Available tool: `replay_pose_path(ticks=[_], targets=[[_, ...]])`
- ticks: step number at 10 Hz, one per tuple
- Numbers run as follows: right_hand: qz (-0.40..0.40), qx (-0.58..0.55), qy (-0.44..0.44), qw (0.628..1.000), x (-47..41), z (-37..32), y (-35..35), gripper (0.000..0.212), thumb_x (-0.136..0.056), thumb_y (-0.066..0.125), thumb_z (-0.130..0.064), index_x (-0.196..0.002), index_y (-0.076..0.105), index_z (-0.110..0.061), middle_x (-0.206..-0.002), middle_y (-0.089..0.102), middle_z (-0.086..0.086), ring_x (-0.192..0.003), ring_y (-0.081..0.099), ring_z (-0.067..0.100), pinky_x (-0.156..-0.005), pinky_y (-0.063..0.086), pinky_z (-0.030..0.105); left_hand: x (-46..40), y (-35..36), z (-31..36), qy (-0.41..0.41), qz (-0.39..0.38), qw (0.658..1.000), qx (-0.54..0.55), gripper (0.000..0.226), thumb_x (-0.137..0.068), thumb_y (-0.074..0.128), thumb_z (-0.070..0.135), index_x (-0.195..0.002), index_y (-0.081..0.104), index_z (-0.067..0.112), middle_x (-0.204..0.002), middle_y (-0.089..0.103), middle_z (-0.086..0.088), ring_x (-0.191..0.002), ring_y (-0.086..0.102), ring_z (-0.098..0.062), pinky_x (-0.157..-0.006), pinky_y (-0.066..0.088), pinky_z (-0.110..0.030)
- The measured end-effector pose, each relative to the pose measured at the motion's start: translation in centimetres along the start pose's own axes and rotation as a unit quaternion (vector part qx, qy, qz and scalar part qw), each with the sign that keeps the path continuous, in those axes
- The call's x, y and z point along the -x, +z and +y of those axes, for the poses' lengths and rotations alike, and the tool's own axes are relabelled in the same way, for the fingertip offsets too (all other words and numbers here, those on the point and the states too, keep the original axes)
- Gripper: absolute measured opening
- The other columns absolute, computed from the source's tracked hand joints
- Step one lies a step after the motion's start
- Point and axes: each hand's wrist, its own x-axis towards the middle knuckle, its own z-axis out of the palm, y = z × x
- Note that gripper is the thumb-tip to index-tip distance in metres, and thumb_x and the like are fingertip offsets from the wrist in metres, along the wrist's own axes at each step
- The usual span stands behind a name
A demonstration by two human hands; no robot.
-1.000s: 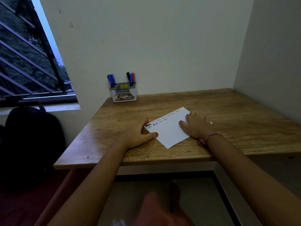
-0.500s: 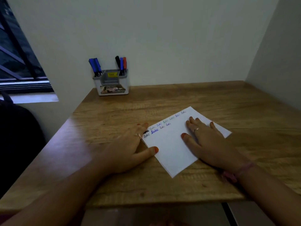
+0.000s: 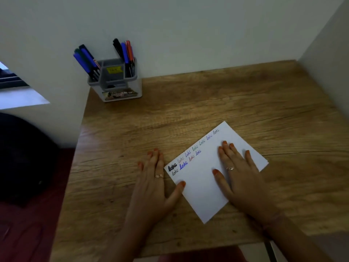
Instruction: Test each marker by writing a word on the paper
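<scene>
A white sheet of paper lies tilted on the wooden desk, with two rows of the word "loki" in several colours along its upper left edge. My left hand lies flat on the desk beside the sheet's left edge, its thumb resting on the paper. My right hand lies flat on the right part of the sheet, fingers straight. Neither hand holds a marker. A grey pen holder stands at the desk's back left with blue and green markers on its left and black, blue and red markers on its right.
White walls close the desk at the back and right. A window sill shows at the left edge. A dark bag sits left of the desk on a red surface.
The view has moved closer and tilted down over the desk. Both hands stay flat at the paper as before; the sheet has not visibly shifted.
</scene>
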Motion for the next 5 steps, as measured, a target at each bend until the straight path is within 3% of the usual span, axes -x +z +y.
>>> replay_pose_path(ticks=[2,4,5], targets=[[-0.032,-0.010,0.002,0.999,-0.3,-0.2,-1.0,0.068,-0.093,0.019,-0.053,-0.149,0.015,-0.015,-0.157,0.014,0.001,-0.144,0.005,0.010,-0.117,-0.006,0.035,-0.3,-1.1,0.5,-0.013,-0.024,1.000,0.015,0.090,-0.082,0.029,0.069,-0.149,0.008,0.012,-0.157,-0.001,0.000,-0.145,-0.001,-0.015,-0.115,-0.004,-0.032],[-0.003,-0.056,0.013,0.998,-0.7,0.2,-1.4,0.069,-0.091,0.014,-0.054,-0.148,0.013,-0.017,-0.156,0.009,-0.003,-0.144,0.003,0.008,-0.115,-0.012,0.036,-0.9,-1.4,1.2,-0.041,-0.002,0.996,0.076,0.089,-0.080,0.022,0.069,-0.149,0.005,0.016,-0.157,-0.002,0.002,-0.141,-0.007,-0.007,-0.113,-0.005,-0.028],[0.036,-0.068,0.030,0.997,-2.4,0.3,-2.7,0.068,-0.090,0.012,-0.051,-0.147,0.018,-0.014,-0.156,0.011,-0.002,-0.143,0.002,0.008,-0.114,-0.012,0.036,-2.3,-2.1,1.2,-0.030,0.014,0.996,0.081,0.085,-0.085,0.028,0.065,-0.149,-0.001,0.017,-0.154,-0.013,0.008,-0.139,-0.016,-0.004,-0.113,-0.008,-0.030]])
